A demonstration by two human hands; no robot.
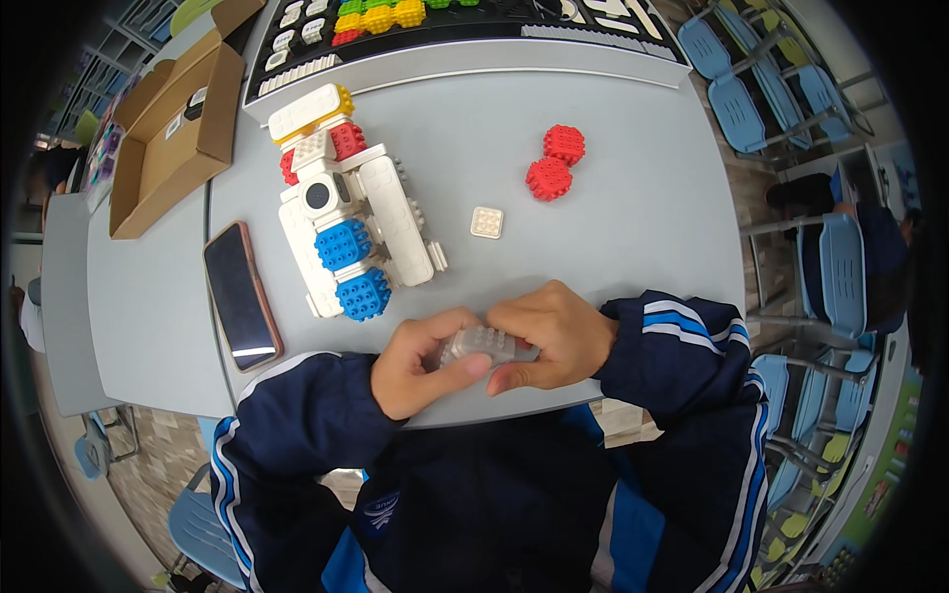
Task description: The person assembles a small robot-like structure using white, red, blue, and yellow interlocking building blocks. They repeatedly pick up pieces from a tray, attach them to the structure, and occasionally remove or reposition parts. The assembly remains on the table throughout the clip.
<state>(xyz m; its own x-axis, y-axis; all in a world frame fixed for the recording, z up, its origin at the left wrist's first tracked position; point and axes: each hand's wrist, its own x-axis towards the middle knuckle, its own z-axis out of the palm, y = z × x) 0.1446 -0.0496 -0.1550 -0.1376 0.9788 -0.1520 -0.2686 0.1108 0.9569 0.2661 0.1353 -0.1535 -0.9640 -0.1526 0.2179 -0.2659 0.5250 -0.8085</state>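
Note:
Close to the table's near edge, my left hand (420, 364) and my right hand (556, 334) both grip a greyish, translucent studded building block (484, 342). Fingers and thumbs cover much of it, so its full shape is hidden. Beyond my hands lies a small square white studded plate (486, 222). Two red studded blocks (550, 178), touching each other, rest farther off to the right. To the left stands an assembled model (390, 208) of white, blue, red and yellow blocks, with a round black disc on top.
A phone (243, 295) lies left of the model. An open cardboard box (178, 138) sits at the far left. Across the back, a tray (474, 57) holds yellow, green, red and white blocks. Blue chairs (727, 94) stand right of the table (633, 227), with people partly visible nearby.

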